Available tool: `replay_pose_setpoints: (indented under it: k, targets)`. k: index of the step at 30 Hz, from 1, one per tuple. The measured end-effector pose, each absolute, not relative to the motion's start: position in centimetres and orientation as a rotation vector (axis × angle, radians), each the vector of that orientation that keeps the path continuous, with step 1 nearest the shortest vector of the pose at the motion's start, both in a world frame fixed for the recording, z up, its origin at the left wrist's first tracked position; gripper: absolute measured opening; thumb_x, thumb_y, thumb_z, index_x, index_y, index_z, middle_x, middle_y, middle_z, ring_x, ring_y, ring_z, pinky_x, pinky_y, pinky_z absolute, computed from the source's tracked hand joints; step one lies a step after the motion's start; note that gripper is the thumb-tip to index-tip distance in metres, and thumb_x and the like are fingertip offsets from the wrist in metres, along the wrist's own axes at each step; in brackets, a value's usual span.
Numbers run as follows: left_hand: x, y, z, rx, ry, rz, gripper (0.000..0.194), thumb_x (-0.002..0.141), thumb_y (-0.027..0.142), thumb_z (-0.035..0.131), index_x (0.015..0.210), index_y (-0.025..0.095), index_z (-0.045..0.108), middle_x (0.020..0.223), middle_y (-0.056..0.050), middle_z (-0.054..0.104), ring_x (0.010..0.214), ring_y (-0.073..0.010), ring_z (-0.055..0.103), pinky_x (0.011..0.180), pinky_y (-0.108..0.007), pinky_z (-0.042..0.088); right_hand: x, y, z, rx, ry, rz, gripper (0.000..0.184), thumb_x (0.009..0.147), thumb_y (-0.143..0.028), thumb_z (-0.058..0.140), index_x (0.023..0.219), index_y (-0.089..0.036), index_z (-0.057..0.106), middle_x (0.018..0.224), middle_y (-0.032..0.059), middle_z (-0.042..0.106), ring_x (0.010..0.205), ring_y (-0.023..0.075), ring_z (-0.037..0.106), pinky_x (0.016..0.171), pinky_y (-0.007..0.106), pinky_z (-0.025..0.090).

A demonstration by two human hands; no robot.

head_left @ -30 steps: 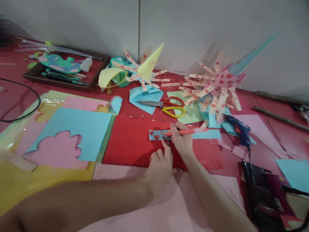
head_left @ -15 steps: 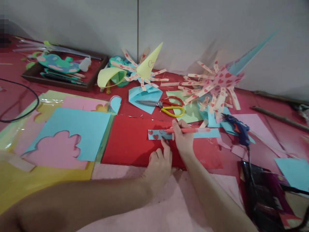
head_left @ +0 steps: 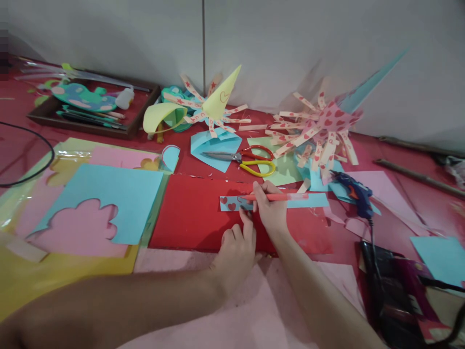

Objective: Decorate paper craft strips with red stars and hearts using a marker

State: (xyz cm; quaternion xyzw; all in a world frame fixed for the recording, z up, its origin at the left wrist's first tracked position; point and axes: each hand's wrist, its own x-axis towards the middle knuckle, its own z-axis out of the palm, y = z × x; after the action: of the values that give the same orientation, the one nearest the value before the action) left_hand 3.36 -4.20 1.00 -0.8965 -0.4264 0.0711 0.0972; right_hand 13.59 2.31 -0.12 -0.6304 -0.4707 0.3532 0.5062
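My right hand (head_left: 271, 208) pinches a red pen (head_left: 283, 197), its tip on a narrow light-blue paper strip (head_left: 308, 200). Filled red hearts show at the strip's left end, and beside them, at the pen tip, is a partly drawn heart outline. My left hand (head_left: 236, 245) lies below the strip, index finger stretched out and pressing the paper's lower edge, the other fingers loosely bent. Under the strip is a flat red board (head_left: 192, 213).
Scissors (head_left: 240, 159) with red and yellow handles lie behind the board. A blue glue gun (head_left: 356, 191) rests at right. Paper crafts with a yellow cone (head_left: 220, 99) and a blue cone (head_left: 370, 80) stand near the wall. A brown tray (head_left: 125, 128) holds pens.
The view has shifted slightly, so everything sits a little further left. The pen tip has moved a little along the heart outline; my left hand keeps its place on the strip.
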Motion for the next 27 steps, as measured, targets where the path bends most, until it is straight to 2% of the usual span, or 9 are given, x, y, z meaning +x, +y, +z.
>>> replay_pose_setpoints:
  k: [27]
  targets:
    - [3.39, -4.19, 1.02, -2.673, -1.27, 0.213, 0.054, 0.082, 0.044, 0.046, 0.119, 0.004, 0.051, 0.126, -0.023, 0.05, 0.064, -0.0155, 0.055, 0.052, -0.029, 0.046, 13.54, 2.23, -0.04, -1.513, -1.165, 0.863, 0.038, 0.082, -0.038, 0.051, 0.052, -0.021, 0.034, 0.039, -0.0088, 0.038, 0.038, 0.0072, 0.042, 0.044, 0.02, 0.039]
